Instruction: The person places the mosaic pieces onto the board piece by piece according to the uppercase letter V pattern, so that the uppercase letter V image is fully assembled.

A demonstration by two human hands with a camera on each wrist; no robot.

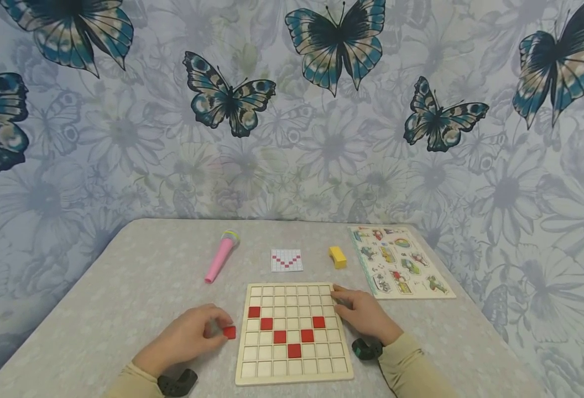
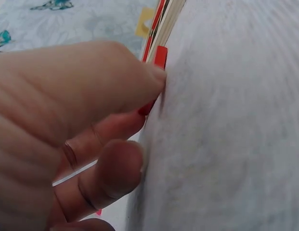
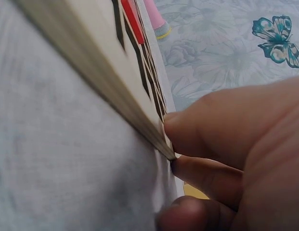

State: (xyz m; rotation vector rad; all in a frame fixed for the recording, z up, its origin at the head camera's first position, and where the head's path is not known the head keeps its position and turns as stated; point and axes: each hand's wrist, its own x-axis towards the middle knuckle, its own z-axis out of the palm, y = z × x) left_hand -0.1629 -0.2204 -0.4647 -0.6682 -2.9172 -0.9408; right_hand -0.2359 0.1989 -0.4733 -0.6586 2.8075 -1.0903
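A cream wooden grid board [image 1: 267,366] lies flat on the table, with several red square tiles in its cells in a V-like slant. Just off its left edge, my left hand [image 1: 189,334] pinches one more red tile [image 1: 229,332] between thumb and fingers; the left wrist view shows this tile [image 2: 161,56] standing out past the thumb, close to the tabletop. At the board's upper right corner my right hand [image 1: 366,314] grips the rim, thumb on the upper side and a finger against the outer edge, as the right wrist view [image 3: 212,130] shows.
Behind the board lie a pink toy microphone [image 1: 219,260], a small card [image 1: 287,260] with a red V pattern on a grid, and a yellow block [image 1: 338,257]. A picture board [image 1: 401,262] lies at the back right. A butterfly-patterned wall [image 1: 292,166] rises behind the table.
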